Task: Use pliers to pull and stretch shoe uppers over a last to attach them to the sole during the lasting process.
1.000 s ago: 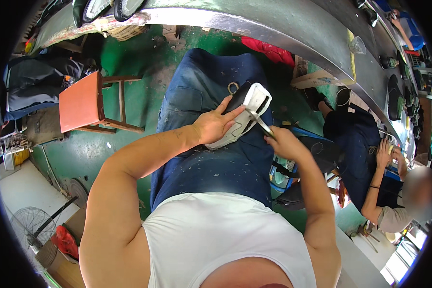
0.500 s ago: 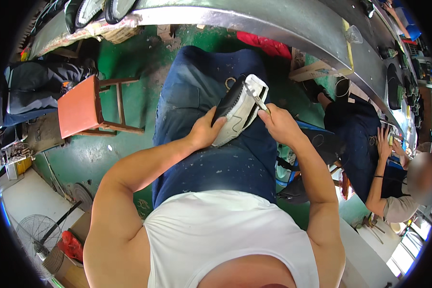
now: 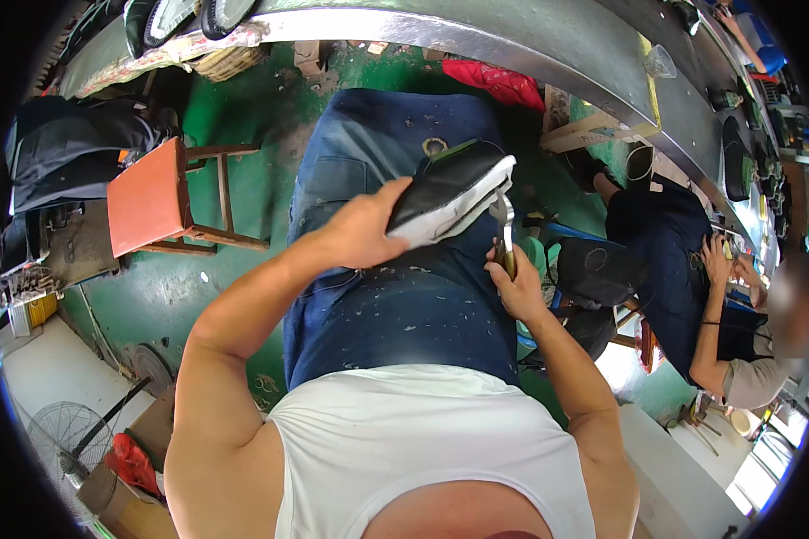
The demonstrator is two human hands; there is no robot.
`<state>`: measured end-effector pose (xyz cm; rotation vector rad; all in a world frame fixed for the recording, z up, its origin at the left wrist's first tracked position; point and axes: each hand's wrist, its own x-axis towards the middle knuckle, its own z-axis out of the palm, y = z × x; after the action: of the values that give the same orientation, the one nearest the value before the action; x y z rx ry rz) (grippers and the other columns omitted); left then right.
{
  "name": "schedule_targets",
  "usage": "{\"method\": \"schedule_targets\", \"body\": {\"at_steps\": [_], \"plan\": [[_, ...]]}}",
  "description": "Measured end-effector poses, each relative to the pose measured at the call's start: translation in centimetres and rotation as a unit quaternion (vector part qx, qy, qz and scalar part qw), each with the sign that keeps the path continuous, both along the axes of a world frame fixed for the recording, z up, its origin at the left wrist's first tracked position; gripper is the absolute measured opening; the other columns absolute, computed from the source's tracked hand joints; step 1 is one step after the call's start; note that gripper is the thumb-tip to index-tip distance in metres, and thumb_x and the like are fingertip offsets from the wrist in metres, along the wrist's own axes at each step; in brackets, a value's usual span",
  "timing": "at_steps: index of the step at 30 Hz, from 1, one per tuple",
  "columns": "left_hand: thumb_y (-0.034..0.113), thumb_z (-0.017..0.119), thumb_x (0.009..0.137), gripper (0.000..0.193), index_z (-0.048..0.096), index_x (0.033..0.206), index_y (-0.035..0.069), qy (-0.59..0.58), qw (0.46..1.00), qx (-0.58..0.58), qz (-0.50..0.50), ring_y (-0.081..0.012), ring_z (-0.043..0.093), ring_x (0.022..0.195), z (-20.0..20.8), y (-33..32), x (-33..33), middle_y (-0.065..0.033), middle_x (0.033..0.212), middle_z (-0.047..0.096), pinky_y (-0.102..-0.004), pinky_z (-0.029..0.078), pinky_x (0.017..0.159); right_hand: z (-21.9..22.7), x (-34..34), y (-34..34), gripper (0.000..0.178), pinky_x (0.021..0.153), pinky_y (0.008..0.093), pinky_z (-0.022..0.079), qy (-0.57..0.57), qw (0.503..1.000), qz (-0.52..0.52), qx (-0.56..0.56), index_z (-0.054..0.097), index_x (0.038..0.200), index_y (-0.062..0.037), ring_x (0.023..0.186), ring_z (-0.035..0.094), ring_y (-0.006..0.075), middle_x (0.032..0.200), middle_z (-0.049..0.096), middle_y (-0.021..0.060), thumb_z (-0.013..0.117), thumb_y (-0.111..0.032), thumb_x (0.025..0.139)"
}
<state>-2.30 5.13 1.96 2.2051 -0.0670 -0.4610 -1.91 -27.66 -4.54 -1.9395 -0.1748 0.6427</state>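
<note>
A black shoe upper with a white edge and underside lies slanted over my lap, its toe end up and to the right. My left hand grips its lower left end, thumb along the white side and fingers over the black. In my right hand is a pair of metal pliers with yellowish handles, held upright. The jaws are at the white edge near the toe end; whether they pinch it I cannot tell. A dark blue apron with pale specks covers my lap beneath the shoe.
A long metal-edged bench curves across the far side, with shoes on its left end. An orange stool stands at the left, a fan lower left. A co-worker sits at the right, beside a dark bag.
The shoe has been turned so more black shows and less white underside. My left hand has shifted left and lower on it; the right hand and pliers have swung down, the pliers now more upright.
</note>
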Motion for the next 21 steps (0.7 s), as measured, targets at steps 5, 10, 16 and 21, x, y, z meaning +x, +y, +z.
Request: {"method": "schedule_targets", "body": {"at_steps": [5, 10, 16, 21], "plan": [[0.009, 0.082, 0.078, 0.047, 0.059, 0.118, -0.001, -0.203, 0.958, -0.174, 0.1, -0.013, 0.068, 0.089, 5.6, 1.1, 4.1, -0.0109, 0.096, 0.071, -0.0291, 0.055, 0.08, -0.2, -1.2, 0.1, 0.03, 0.079, 0.0292, 0.05, -0.028, 0.993, -0.087, 0.08, 0.054, 0.123, 0.0011, 0.085, 0.062, 0.0132, 0.095, 0.064, 0.006, 0.057, -0.015, 0.098], [0.029, 0.079, 0.087, 0.041, 0.066, 0.11, -0.003, -0.213, 0.948, -0.208, 0.117, -0.0176, 0.07, 0.085, 5.2, -0.9, 10.8, -0.0137, 0.093, 0.072, -0.0317, 0.055, 0.078, 1.7, -0.1, 0.1, 0.029, 0.077, 0.029, 0.051, -0.023, 0.999, -0.035, 0.01, 0.054, 0.122, 0.0022, 0.082, 0.063, 0.0136, 0.093, 0.065, 0.006, 0.057, -0.016, 0.1], [0.025, 0.083, 0.076, 0.083, 0.045, 0.143, -0.007, 0.098, 0.978, -0.18, 0.029, -0.0308, 0.059, 0.124, -8.3, -0.7, 8.7, -0.0269, 0.136, 0.057, -0.0363, 0.045, 0.106, 4.6, 1.9, 0.0, 0.026, 0.076, 0.0298, 0.049, -0.004, 0.993, 0.094, -0.073, 0.059, 0.119, -0.0016, 0.08, 0.061, 0.0131, 0.085, 0.066, 0.0068, 0.056, -0.019, 0.099], [0.022, 0.061, 0.094, 0.025, 0.067, 0.086, -0.001, -0.018, 0.987, -0.017, 0.16, -0.0431, 0.064, 0.074, -5.2, -1.9, 2.2, -0.0241, 0.077, 0.065, -0.0472, 0.05, 0.067, 6.8, 4.4, 2.4, 0.047, 0.088, 0.0393, 0.05, -0.075, 0.971, 0.209, -0.093, 0.052, 0.135, 0.0019, 0.096, 0.064, 0.0393, 0.104, 0.065, 0.024, 0.061, -0.017, 0.093]]}}
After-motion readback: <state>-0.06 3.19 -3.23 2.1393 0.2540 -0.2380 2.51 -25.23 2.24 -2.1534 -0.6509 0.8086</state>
